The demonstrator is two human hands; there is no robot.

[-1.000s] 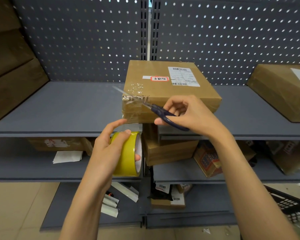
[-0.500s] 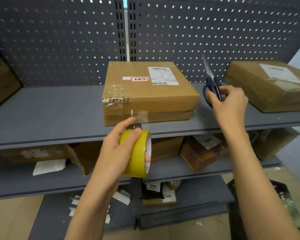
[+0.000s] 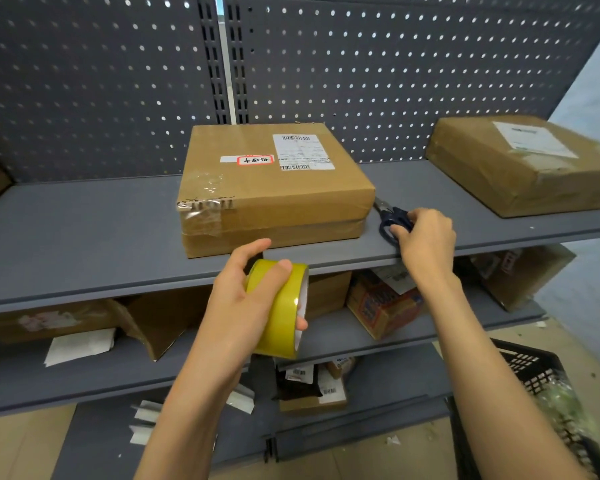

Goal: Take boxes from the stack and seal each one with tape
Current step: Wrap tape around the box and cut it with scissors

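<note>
The left hand [image 3: 238, 306] holds a yellow tape roll [image 3: 284, 308] in front of the top shelf [image 3: 84, 237]; its grip is curled round the roll, with the thumb over the outer band and a fingertip showing at the white core. The right hand [image 3: 426, 240] rests at the front edge of that shelf, and its grip is closed on the dark blue handles of the scissors [image 3: 392, 218], which lie on the shelf with the blades pointing back along the right side of the box.

The cardboard box [image 3: 274, 192] sits on the top shelf just behind the tape roll, closed, with a white shipping label and a small red-framed sticker on its lid. Clear tape is stuck over its front left corner, wrinkled and running down the side. What the box holds cannot be seen. A second box [image 3: 523, 164], also closed and labelled, lies well apart at the right end of the same shelf.

The middle shelf [image 3: 343, 341] carries several more cartons, one open and tipped, an orange printed carton [image 3: 378, 306] and a loose white paper [image 3: 78, 346]. On the lowest shelf lie small labelled parcels and paper scraps. A black plastic basket [image 3: 534, 372] stands on the floor at lower right, with pale crumpled material in it.
</note>
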